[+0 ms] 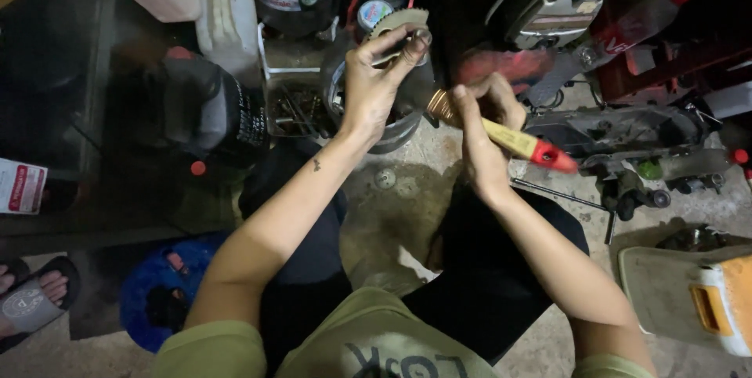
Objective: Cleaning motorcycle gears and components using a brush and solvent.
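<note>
Head view: two hands over a dim workshop floor.
Left hand (376,72) grips a toothed grey metal gear (398,24); right hand (483,131) holds a yellow-handled, red-tipped paintbrush (517,141).

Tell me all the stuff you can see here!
gear: one, pale metal, held up in the left hand
paintbrush: one, yellow handle with red end, in the right hand
bottles: two, whitish, top left
black jug: one, red cap, left of the knees
round container: one, dark, under the hands
engine parts: several, grey, on the right
sandalled foot: one, another person's, bottom left
left hand: holds the gear
right hand: grips the paintbrush
</note>
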